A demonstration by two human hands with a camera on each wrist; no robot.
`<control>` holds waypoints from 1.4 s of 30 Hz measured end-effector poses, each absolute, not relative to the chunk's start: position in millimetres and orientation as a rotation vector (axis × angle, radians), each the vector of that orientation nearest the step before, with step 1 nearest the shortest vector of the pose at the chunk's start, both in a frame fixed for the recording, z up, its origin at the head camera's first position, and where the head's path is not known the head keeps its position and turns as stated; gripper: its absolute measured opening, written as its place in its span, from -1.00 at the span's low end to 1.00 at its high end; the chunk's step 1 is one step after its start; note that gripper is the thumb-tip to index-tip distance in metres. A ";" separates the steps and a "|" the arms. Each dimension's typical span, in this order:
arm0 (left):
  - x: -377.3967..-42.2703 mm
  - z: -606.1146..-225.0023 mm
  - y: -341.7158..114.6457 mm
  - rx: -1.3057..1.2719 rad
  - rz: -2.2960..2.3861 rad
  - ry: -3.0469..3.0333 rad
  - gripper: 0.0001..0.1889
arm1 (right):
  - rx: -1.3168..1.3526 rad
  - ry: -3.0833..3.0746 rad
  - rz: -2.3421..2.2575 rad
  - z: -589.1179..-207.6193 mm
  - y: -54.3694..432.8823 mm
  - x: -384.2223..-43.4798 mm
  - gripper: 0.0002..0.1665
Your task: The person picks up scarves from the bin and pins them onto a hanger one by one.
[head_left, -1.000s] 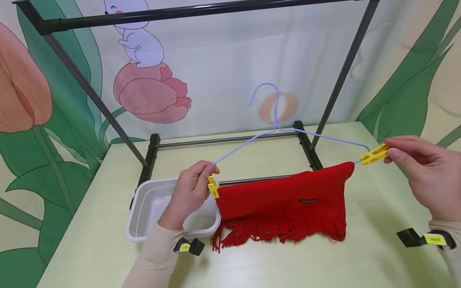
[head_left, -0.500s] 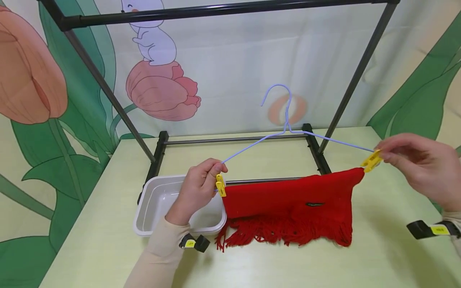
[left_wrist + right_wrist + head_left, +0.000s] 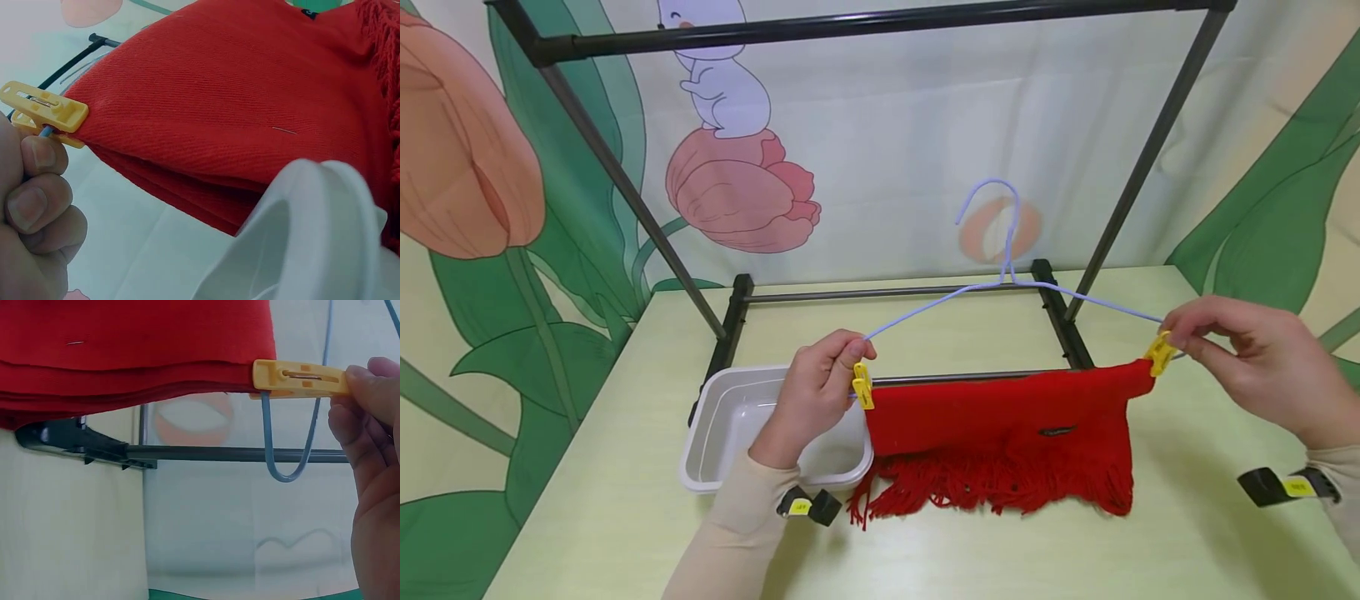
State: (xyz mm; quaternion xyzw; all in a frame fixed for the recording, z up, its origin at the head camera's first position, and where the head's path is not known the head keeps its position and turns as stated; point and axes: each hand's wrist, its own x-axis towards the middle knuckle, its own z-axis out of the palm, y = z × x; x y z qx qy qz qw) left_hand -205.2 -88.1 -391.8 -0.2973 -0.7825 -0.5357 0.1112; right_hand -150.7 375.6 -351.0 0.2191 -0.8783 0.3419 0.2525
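Observation:
A red fringed scarf [image 3: 992,417] hangs folded over the lower bar of a thin lilac wire hanger [image 3: 917,311]. My left hand [image 3: 812,392] grips the hanger's left end, fingers curled round the wire. Beside that thumb a yellow clothespin [image 3: 47,112] bites the scarf's left corner. Thumb and fingertips of my right hand [image 3: 1262,358] pinch the tail of a second yellow clothespin [image 3: 300,378]. Its tip sits over the scarf's right edge and the hanger wire. In the right wrist view the hanger's rounded end loops down below this clothespin.
A pale grey plastic basin [image 3: 700,442] stands on the table [image 3: 1000,558] under my left forearm. Around the work rises a black metal rack [image 3: 880,25], its top rail overhead and its base bars on the table behind the scarf. A printed curtain [image 3: 880,167] hangs behind.
My right hand has brought its clothespin leftward and down, from the bare wire onto the scarf's right corner. The left hand keeps its grip; the whole view has shifted slightly.

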 end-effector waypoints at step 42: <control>-218.3 -387.4 -94.6 -1.178 -1.060 -2.176 -0.58 | 0.601 -2.718 0.467 -371.4 397.0 -130.7 -0.81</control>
